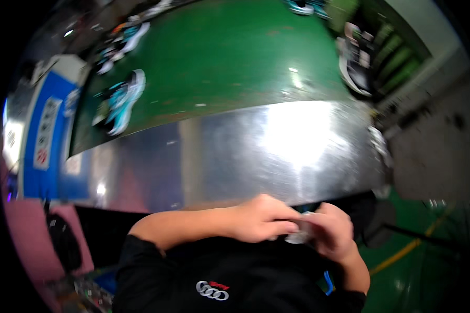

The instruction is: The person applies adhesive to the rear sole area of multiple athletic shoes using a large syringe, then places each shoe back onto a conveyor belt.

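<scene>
Close in front of my body, at the near edge of a shiny metal bench top (224,151), my two hands meet. My left hand (263,219) is closed, with its thumb and fingers pinched toward the right hand. My right hand (329,229) is closed too, its fingers bent inward. Between them is a small whitish, crumpled-looking piece (298,237), partly covered by the fingers. Blur hides what kind of thing it is. Both hands seem to grip it.
Beyond the metal top runs a green surface (230,57). A teal and black shoe (121,104) lies at its left, with more shoes (125,39) farther back. A black shoe with a white sole (356,65) is at the right. A blue panel (47,125) stands far left.
</scene>
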{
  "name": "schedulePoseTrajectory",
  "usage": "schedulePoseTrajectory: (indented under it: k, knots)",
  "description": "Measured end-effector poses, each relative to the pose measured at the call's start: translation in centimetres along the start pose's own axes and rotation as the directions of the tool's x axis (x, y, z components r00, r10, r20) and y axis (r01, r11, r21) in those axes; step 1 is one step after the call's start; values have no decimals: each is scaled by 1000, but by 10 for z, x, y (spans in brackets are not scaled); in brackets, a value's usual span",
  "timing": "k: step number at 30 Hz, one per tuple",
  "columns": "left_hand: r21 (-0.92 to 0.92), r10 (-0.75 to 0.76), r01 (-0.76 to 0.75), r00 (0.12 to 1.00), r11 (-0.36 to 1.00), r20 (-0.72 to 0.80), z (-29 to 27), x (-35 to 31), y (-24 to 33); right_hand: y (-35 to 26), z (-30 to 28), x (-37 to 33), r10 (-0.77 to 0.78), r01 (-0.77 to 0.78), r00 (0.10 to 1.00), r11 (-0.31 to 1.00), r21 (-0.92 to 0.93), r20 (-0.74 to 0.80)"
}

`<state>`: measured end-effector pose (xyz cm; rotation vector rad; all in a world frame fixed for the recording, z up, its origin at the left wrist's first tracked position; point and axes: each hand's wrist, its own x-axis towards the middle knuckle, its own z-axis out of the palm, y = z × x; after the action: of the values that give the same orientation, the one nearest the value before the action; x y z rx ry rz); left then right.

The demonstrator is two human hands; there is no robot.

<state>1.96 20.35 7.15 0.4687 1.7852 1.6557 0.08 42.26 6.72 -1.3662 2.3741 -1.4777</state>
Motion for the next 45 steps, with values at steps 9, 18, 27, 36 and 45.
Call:
schedulePoseTrajectory:
  k: [9, 18, 27, 36, 45]
  knots:
    - [890, 593, -260, 805, 374, -14, -2, 46, -1, 29, 10, -11, 369, -289, 885, 914, 287, -283]
    - [623, 593, -282, 715, 730, -370, -49, 26, 1, 45, -65, 8, 255, -411, 803, 891, -191, -539]
    - [-108, 169, -337, 693, 935, -700, -97, -12, -25, 87, -111, 53, 136, -371, 922, 576, -729, -362]
    - [-118, 178, -351, 704, 929, -687, -91, -20, -33, 96, 8, 108, 140, -217, 970, 870, -443, -200]
    - [-49, 212, -320, 728, 946, -652, -87, -23, -31, 110, 28, 114, 3, -76, 992, 808, -584, -125]
